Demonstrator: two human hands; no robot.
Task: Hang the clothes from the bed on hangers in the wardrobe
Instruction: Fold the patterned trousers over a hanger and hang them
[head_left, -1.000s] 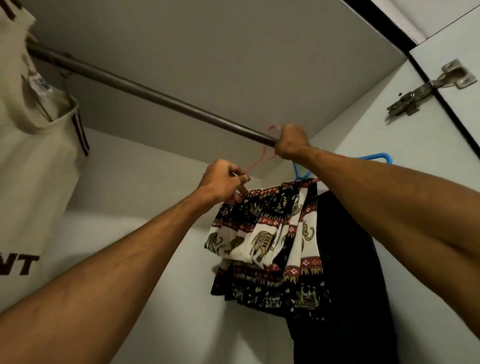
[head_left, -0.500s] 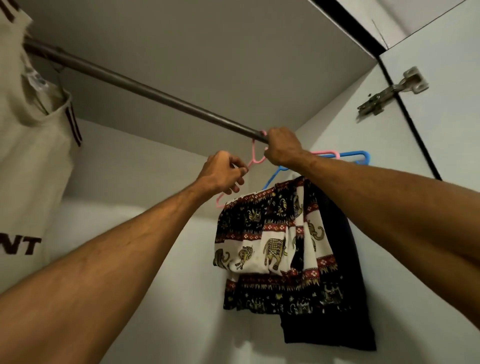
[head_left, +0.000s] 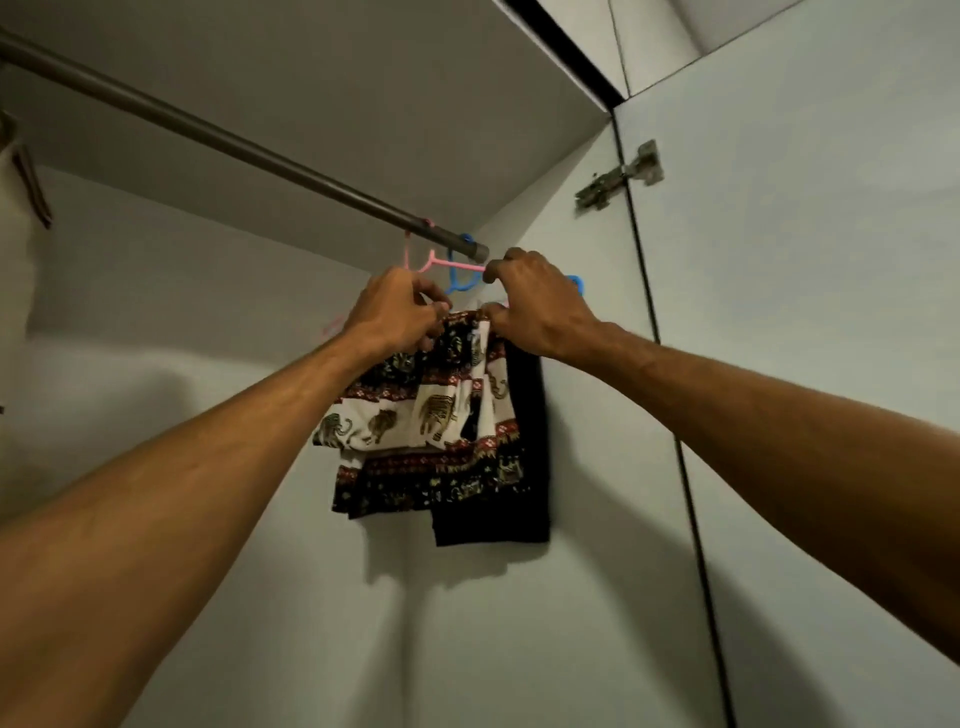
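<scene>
At the far left edge a beige garment (head_left: 15, 249) with a dark-striped trim is cut off by the frame, so its shape cannot be read. A smooth, round, dark metal rail (head_left: 234, 143) runs diagonally from the upper left to its capped end just above the fingers. The left hand (head_left: 395, 312) reaches up on a straight bare forearm, its fingers (head_left: 434, 306) curled together and pinched on the top edge of the elephant-print garment (head_left: 431, 415), a soft, crumpled cloth in black, cream and red bands that hangs below both hands. Above and between the fingers a thin pink plastic hanger (head_left: 423, 257) hooks over the rail; most of its frame is hidden behind the hands and the cloth, with a blurred tip showing left of the left wrist. A blue plastic hanger (head_left: 460, 278) sits just behind it, also mostly covered. The right hand (head_left: 540, 306) is bent at the wrist, knuckles up, its fingers closed on the same top edge of the cloth. Under the right wrist a plain black garment (head_left: 524, 467) hangs flat against the pale, smooth wardrobe wall (head_left: 587, 415). Further right, a metal hinge (head_left: 621, 176) joins the wall to the open door (head_left: 805, 312).
</scene>
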